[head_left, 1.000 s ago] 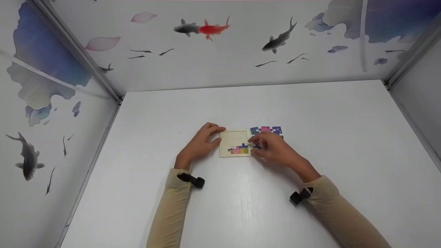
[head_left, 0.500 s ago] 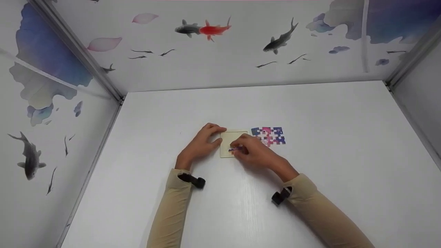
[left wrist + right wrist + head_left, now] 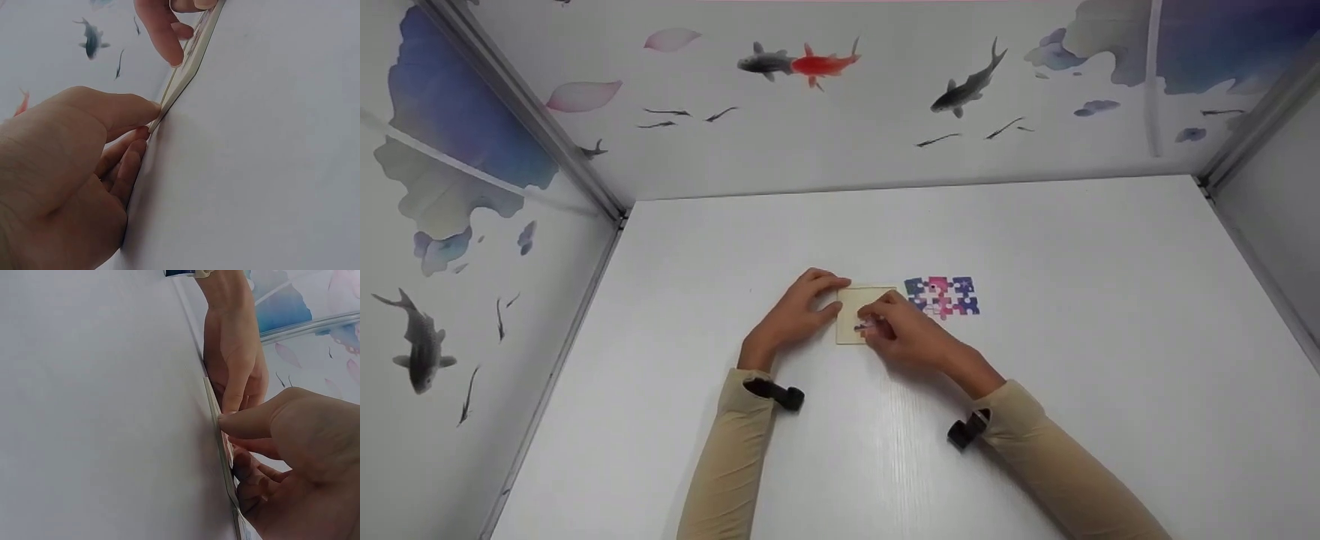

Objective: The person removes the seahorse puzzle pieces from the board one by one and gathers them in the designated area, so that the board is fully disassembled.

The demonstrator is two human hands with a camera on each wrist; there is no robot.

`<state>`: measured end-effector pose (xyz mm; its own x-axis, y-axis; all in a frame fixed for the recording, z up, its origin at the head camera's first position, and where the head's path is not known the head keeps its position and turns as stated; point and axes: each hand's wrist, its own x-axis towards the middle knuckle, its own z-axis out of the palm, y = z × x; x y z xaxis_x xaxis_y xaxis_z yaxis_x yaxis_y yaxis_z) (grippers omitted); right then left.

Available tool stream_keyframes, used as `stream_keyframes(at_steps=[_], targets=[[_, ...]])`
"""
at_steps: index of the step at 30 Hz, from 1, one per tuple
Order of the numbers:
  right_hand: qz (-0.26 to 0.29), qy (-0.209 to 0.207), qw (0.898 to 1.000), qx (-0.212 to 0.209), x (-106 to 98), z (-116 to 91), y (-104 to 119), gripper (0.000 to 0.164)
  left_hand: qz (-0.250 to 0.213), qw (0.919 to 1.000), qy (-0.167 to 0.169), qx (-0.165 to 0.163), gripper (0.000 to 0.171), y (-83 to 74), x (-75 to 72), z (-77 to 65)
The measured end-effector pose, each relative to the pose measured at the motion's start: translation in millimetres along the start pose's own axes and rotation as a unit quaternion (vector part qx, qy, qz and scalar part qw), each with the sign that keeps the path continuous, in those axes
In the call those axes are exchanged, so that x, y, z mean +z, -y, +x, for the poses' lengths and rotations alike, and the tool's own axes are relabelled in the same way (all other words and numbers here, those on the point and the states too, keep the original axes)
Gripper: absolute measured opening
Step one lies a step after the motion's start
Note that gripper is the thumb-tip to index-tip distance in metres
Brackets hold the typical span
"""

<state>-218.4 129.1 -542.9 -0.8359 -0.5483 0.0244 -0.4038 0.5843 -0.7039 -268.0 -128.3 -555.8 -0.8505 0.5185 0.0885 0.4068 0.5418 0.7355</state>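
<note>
A small square wooden puzzle tray point(image 3: 849, 307) lies on the white table, its upper left part bare. My left hand point(image 3: 799, 309) holds the tray by its left side, thumb at the edge and forefinger near the far corner; its thumb point(image 3: 135, 109) shows on the rim in the left wrist view. Over the tray's lower right part is my right hand point(image 3: 916, 334), pinching a puzzle piece that its fingers mostly hide. Purple and orange bits of the puzzle pieces point(image 3: 862, 328) in the tray peek out beside the fingertips. In the right wrist view, the right thumb point(image 3: 247, 423) reaches the tray's edge.
Several loose puzzle pieces point(image 3: 938, 285), pink, blue and purple, lie grouped just right of the tray. White panels printed with fish point(image 3: 825, 65) and leaves stand behind and to the left. Each wrist wears a small black camera point(image 3: 787, 397).
My right hand has moved left from beside the loose pieces onto the tray with a puzzle piece, uncovering more loose pieces. Over the last half second it stays there. The left hand has kept its place.
</note>
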Motion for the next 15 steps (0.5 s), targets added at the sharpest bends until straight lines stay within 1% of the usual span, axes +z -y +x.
stream_keyframes(at_steps=[2,5,9,15], targets=[[-0.002,0.005,1.0,0.004,-0.3,-0.5,-0.3,0.034,0.001,1.0,0.003,0.0,0.04,0.5,-0.4,0.0],[-0.008,0.011,1.0,-0.004,-0.6,-0.4,-0.5,0.033,-0.001,1.0,0.006,-0.001,0.041,1.1,-0.6,-0.1],[-0.009,0.01,1.0,-0.02,-0.8,1.1,0.0,0.032,-0.007,1.0,0.004,-0.004,0.04,0.9,-1.3,-0.1],[-0.007,0.008,1.0,-0.021,-1.2,1.4,-1.9,0.03,-0.009,0.9999,-0.001,-0.005,0.041,0.3,-1.0,-1.1]])
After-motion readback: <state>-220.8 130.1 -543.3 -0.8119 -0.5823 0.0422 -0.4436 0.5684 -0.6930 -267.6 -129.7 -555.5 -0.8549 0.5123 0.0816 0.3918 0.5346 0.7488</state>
